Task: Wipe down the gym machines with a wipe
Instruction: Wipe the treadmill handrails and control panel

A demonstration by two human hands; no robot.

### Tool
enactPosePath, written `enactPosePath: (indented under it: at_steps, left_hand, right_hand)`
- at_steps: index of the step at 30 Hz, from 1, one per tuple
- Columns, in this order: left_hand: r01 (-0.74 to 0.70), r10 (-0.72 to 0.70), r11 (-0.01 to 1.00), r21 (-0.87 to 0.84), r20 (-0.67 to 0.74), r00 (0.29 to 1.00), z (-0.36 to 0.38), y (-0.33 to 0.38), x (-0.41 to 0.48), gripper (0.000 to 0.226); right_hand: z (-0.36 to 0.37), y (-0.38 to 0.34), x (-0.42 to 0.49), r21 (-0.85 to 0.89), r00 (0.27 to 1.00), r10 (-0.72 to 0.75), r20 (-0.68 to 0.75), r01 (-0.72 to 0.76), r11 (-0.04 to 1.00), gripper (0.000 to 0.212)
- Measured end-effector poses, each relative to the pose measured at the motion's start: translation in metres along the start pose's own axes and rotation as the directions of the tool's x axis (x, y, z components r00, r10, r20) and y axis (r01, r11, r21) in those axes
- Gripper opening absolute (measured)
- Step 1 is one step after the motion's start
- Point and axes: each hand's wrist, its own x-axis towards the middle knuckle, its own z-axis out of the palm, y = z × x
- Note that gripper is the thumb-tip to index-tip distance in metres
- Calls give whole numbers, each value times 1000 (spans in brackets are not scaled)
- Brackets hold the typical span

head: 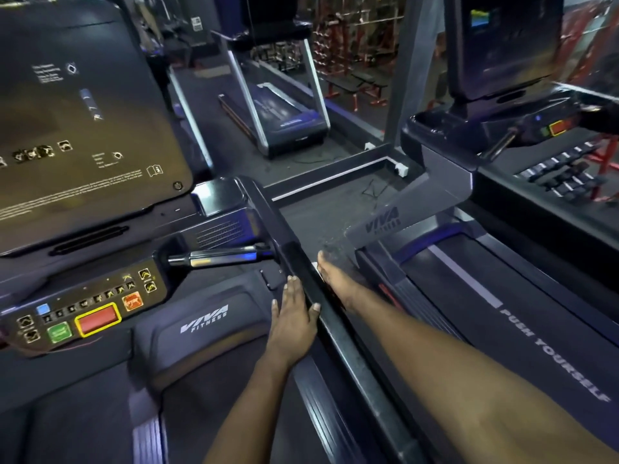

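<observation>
Left hand (293, 318) lies flat, fingers straight, on the treadmill side rail (338, 333) by the console (83, 313). Right hand (336, 283), fingers extended, presses the rail's outer face. A white sliver (315, 264) at its fingertips may be the wipe.

red racks (355, 35), dark floor (315, 212)

Red weight racks (351, 45) stood far back behind a black bench (365, 80); a white plug block (401, 169) lay on the grey floor (318, 216).
</observation>
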Motion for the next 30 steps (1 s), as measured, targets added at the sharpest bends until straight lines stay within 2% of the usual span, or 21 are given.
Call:
enactPosePath:
  at_steps: [5,7,10,12,15,17,20,23,27,30]
  left_hand:
    - [28,-30,999,43,59,998,-1,1,3,69]
    - [26,-29,999,43,71,997,-2,1,2,69]
    - [32,-37,998,54,89,995,-4,3,4,69]
    - [46,-53,997,67,104,993,-4,4,4,69]
    - [57,-65,995,79,110,992,-5,6,4,69]
    - [57,-65,995,80,107,992,-4,5,4,69]
    - [62,-69,996,64,113,991,-3,4,2,69]
    - [70,-76,996,60,105,992,-3,4,2,69]
    - [88,-94,994,61,108,990,-3,6,0,68]
    - [87,-93,994,58,101,991,-3,6,-1,67]
  right_hand:
    - [-11,8,18,-126,997,71,35,-66,990,92]
    - [-3,-3,20,-58,999,12,47,-9,998,88]
    - [0,-10,27,118,997,-35,74,26,993,68]
    - [-4,-1,27,81,998,-1,70,-5,997,65]
    - [-17,24,28,-40,996,76,42,-75,996,78]
    - [-21,33,26,-99,996,76,42,-72,992,84]
    - [-13,23,12,-1,993,6,121,-6,1000,83]
    - [-3,10,4,122,989,-59,135,42,992,74]
    - [-16,38,-5,-21,995,-34,96,36,999,82]
    - [-26,57,-21,-63,997,-3,82,8,998,82]
